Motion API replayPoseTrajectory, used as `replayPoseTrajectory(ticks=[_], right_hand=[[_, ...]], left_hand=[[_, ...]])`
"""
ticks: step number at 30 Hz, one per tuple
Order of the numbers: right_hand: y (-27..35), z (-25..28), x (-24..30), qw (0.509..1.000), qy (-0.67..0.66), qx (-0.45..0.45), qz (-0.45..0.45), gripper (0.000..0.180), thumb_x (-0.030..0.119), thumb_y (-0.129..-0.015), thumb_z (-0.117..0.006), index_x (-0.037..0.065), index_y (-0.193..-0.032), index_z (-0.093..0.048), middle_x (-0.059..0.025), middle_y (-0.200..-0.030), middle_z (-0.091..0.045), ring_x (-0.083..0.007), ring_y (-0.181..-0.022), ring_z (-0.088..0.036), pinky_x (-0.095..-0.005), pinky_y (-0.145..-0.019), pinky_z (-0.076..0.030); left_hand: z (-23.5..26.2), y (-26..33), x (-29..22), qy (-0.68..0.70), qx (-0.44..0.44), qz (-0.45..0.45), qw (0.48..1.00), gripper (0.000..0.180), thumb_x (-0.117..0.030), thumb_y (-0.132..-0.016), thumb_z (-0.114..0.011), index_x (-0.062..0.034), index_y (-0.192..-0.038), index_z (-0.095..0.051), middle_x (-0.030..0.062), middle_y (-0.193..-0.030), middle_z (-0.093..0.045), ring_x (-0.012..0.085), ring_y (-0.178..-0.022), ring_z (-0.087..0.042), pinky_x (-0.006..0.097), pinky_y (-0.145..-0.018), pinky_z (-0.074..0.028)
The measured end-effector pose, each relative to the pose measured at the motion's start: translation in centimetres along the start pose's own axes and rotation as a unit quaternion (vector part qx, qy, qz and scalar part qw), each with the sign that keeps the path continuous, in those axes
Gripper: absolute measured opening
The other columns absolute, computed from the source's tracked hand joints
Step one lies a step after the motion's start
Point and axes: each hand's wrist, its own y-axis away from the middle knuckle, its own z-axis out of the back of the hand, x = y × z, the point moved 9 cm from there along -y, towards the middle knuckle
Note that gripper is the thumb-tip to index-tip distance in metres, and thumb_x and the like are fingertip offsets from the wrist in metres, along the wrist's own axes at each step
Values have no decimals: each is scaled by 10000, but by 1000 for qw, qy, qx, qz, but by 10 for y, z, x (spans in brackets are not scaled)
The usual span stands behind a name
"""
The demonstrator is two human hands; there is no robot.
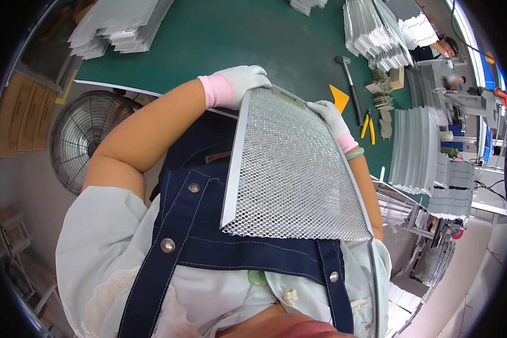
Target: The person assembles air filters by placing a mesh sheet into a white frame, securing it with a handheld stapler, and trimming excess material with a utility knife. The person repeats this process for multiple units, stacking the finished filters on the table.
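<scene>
A silvery mesh filter panel [298,174] is tilted up in front of my apron, its far end over the table edge. Metal channel covers its left, far and right sides, while the near edge shows bare mesh. My left hand [239,83], in a white glove with a pink cuff, is closed on the far left corner. Around the far right corner my gloved right hand [330,119] is closed too, its fingers partly hidden. A thin metal strip [376,287] runs down from the panel's near right corner toward me.
On the green table [225,36] lie a hammer [350,84], yellow-handled pliers [368,127], a yellow triangular piece [338,99] and small metal plates [382,100]. Mesh sheets [124,25] are stacked at far left, framed panels [414,149] at right. A floor fan [87,141] stands left.
</scene>
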Motion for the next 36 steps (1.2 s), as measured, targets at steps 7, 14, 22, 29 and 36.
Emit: replayPoseTrajectory(ticks=[7,14,22,29,36], right_hand=[[-6,8,-8,992,46,21,-116,334,82,-878,-697,36,-1205,-649,-130,-1118,-680,-250,-1008,-644,-347,-914,-502],[-15,-5,-58,944,-301,-52,-128,373,-41,-800,-738,-31,-1159,-639,-99,-1120,-690,-198,-1033,-646,-332,-939,-497],[-21,2,-50,942,-281,-52,-177,403,7,-765,-778,-5,-1144,-642,-83,-1107,-678,-192,-1026,-632,-327,-941,-488],[-10,-7,-70,930,-304,-35,-204,403,23,-772,-777,-30,-1150,-647,-106,-1114,-701,-201,-1040,-656,-312,-926,-504],[-18,-1,-45,917,-357,-45,-172,369,-14,-759,-767,-22,-1112,-663,-82,-1051,-720,-187,-1003,-666,-320,-921,-512]], left_hand=[[8,-27,36,-28,81,96,992,306,-227,-789,-676,-81,-1058,-685,163,-1028,-674,349,-988,-646,408,-868,-523],[18,-32,58,-58,-41,124,990,255,-286,-750,-675,-85,-896,-728,147,-863,-709,352,-864,-673,420,-788,-537],[34,-38,52,72,81,155,982,483,-331,-745,-770,-84,-1154,-700,137,-1093,-713,292,-1019,-667,359,-921,-506],[199,-98,-67,448,-177,-101,870,332,-160,-932,-675,36,-1194,-622,71,-1067,-694,138,-965,-632,279,-868,-504],[206,-99,-67,407,-230,-73,881,316,-66,-925,-652,21,-1227,-621,59,-1113,-681,133,-968,-626,287,-872,-507]])
